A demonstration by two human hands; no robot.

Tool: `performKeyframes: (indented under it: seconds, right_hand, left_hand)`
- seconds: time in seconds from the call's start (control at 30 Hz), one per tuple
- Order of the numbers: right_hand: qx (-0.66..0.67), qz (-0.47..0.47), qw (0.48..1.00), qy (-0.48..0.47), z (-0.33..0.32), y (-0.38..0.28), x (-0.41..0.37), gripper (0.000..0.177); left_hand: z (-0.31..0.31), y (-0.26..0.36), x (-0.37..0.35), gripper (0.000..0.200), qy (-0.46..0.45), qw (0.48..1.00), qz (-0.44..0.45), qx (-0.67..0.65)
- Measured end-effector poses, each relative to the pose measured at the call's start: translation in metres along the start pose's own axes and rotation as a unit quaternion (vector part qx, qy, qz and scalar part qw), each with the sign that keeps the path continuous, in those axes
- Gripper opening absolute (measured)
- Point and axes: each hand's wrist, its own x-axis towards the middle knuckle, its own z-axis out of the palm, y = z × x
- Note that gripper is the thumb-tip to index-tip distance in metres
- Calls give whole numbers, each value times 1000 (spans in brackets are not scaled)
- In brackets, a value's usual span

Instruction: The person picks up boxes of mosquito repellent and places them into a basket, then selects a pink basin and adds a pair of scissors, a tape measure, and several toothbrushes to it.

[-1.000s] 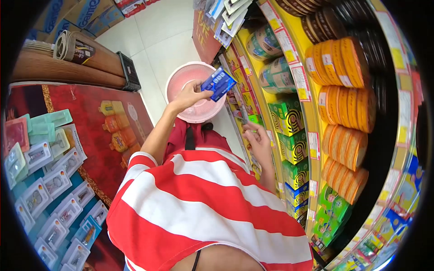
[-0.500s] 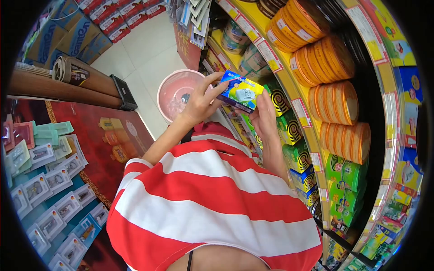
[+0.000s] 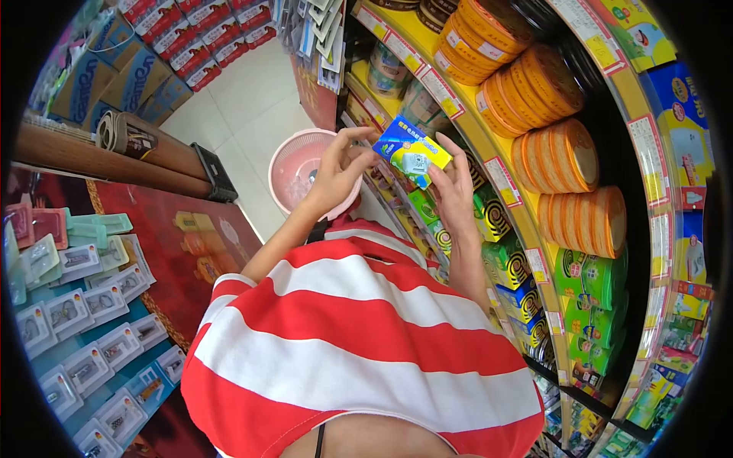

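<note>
A small blue and yellow cardboard box (image 3: 413, 153), its printed face turned up to me, is held above the aisle. The print includes a pale plug-in device. My right hand (image 3: 456, 192) grips the box's right end, thumb on the printed face and fingers at the far edge. At the left end, my left hand (image 3: 341, 172) has its thumb and forefinger tips at the corner, seemingly pinching it. Beyond my left wrist, a pink plastic basket (image 3: 281, 172) with clear contents is partly hidden by that hand.
To the right, curved shelves hold orange round tubs (image 3: 556, 156), green packs (image 3: 584, 305) and coil-printed boxes (image 3: 510, 263). Packaged small goods (image 3: 92, 305) hang at left, near rolled mats (image 3: 145, 141). Red packs (image 3: 200, 34) stand at the far end of the tiled floor (image 3: 248, 107).
The box has turned so its printed face lies flatter to me. My left fingers have drawn back from over it to its left corner. My right hand has shifted along its right end.
</note>
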Motion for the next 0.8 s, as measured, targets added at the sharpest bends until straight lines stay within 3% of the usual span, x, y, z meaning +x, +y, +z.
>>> performKeyframes:
  seconds: [0.13, 0.2, 0.27, 0.33, 0.37, 0.47, 0.67, 0.73, 0.8]
  right_hand:
    - [-16, -15, 1000, 1, 0, 0, -5, 55]
    - [-52, -33, 998, -2, -6, 7, -4, 56]
    - [-82, -73, 994, 6, 0, 4, -6, 60]
    - [-197, -4, 980, 21, -3, -8, -11, 64]
    - [-127, -53, 990, 16, 1, -4, -10, 66]
    - [-67, -76, 995, 4, 0, -8, -12, 66]
    - [-61, -71, 996, -6, -6, 0, -21, 63]
    - [-58, -70, 996, -11, -9, 8, -25, 58]
    - [-48, -58, 997, -12, -10, 13, -27, 56]
  left_hand:
    - [-2, 3, 5, 31, -34, 990, -108, -81]
    - [3, 11, 7, 32, -49, 989, -125, -64]
    - [10, 11, 12, 31, -7, 981, -144, -130]
    - [8, 21, 21, 30, -25, 981, -138, -135]
    - [4, 25, 30, 30, -30, 986, -130, -104]
    - [-12, 51, 65, 29, -29, 996, -54, -71]
    - [-10, 191, 151, 37, -13, 972, 225, -70]
    - [4, 241, 169, 38, 16, 966, 253, -43]
    - [8, 276, 199, 41, -12, 949, 314, -15]
